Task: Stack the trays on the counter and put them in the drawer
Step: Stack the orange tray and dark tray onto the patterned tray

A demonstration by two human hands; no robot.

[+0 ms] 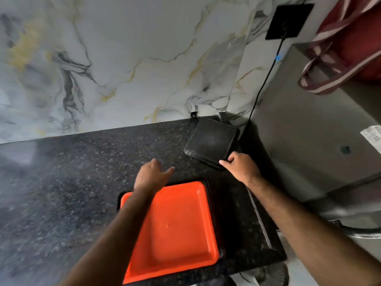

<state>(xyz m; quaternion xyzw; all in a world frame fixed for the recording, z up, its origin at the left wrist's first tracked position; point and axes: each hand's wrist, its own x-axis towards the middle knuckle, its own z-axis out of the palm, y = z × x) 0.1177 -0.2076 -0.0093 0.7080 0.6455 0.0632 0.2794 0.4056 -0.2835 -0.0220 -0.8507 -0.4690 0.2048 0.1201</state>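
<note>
Trays first: orange tray [175,230] sits near the front edge of the speckled black granite counter [72,182], nested on a dark tray [212,195] whose rim shows as a thin black border along the back and right sides. How many trays are under the orange one, can't tell. Second black tray [211,141] lies flat at the back right corner of the counter, turned at an angle, close to the marble-pattern backsplash [123,69] and well apart from the orange stack.

Left hand [151,175] is over the back edge of the orange tray, palm down, fingers spread loosely and pointing toward the back of the counter; it grips nothing. Whether it touches the tray rim or just hovers, can't tell; the forearm crosses the tray's left half.

Right hand [240,166] is at the near corner of the black tray. Fingers are curled over the rim, thumb out to the left along the edge. Looks like contact with the rim, but whether that's a closed pinch or just a touch isn't clear from this angle. Tray appears to lie on the counter, not lifted.

Background: black wall socket [289,20] upper right, black cable [266,79] running down from it to the corner behind the black tray. Stainless appliance [309,141] to the right, maroon striped bag [350,44] on top of it.
</note>
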